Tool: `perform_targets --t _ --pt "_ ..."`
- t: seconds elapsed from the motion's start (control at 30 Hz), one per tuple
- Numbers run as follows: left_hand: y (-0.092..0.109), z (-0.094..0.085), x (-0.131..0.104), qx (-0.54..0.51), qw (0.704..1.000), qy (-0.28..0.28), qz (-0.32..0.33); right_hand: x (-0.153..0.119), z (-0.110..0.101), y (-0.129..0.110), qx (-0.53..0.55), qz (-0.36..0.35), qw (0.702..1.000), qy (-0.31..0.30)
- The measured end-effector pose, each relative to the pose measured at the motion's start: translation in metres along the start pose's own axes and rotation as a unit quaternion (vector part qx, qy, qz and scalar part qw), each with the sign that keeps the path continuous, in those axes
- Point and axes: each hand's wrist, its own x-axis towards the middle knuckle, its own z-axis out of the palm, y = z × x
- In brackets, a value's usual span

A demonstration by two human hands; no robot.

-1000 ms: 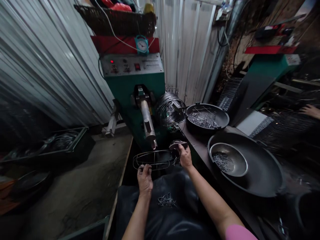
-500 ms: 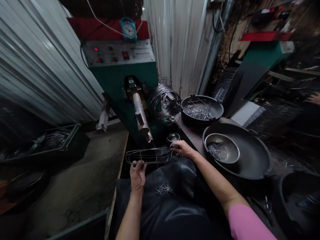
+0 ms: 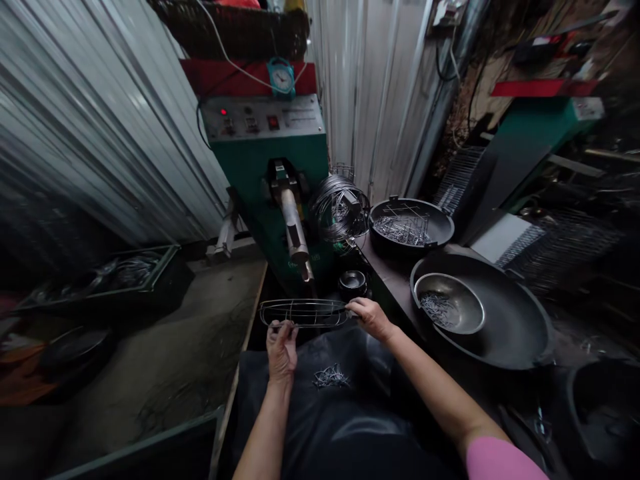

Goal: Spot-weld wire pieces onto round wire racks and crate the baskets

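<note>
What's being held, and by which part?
A wire frame: left grip on its near rim, left of middle; right grip at its right end, hold unclear.

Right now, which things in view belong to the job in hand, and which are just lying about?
Job, apparently: wire frame, held by left hand, right hand at its end; machine; wire bits on lap.
Likely lying about: clock, basket.

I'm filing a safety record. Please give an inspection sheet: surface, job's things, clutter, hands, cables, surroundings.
Surface: dark bench bears two black round pans.
Job's things: oblong silver wire frame, before green metal machine.
Clutter: loose thin grey metal pieces on black shiny lap cover.
Hands: left hand pinches the frame's near rim; right hand at its right end, grip unclear.
Cables: thin white cable crosses before the machine's red top.
Surroundings: silver corrugated metal wall.
</note>
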Motion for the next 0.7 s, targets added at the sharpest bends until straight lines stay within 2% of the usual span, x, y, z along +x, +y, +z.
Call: perform_targets --t 0.17,0.23,0.43,0.57,0.63,0.7 --pt "-0.002 -0.002 -0.001 -0.027 1.0 0.006 -0.013 0.001 0.0 -0.019 0.147 0.046 0.987 0.049" --pt "-0.004 -0.002 -0.002 -0.02 1.0 0.002 -0.01 0.002 -0.001 -0.027 0.173 0.068 0.98 0.064" --pt "-0.008 0.0 -0.006 0.035 0.998 0.0 0.057 0.009 -0.009 -0.036 0.129 0.085 0.988 -0.012" --pt "-0.008 0.004 -0.008 0.051 0.995 0.003 0.083 0.006 -0.005 -0.034 0.108 0.128 0.986 -0.012" --pt "-0.009 0.004 -0.008 0.057 0.995 0.006 0.079 0.004 -0.004 -0.034 0.086 0.108 0.99 -0.015" --pt "-0.011 0.003 -0.007 0.061 0.996 0.007 0.07 0.004 -0.004 -0.034 0.049 0.055 0.996 -0.046"
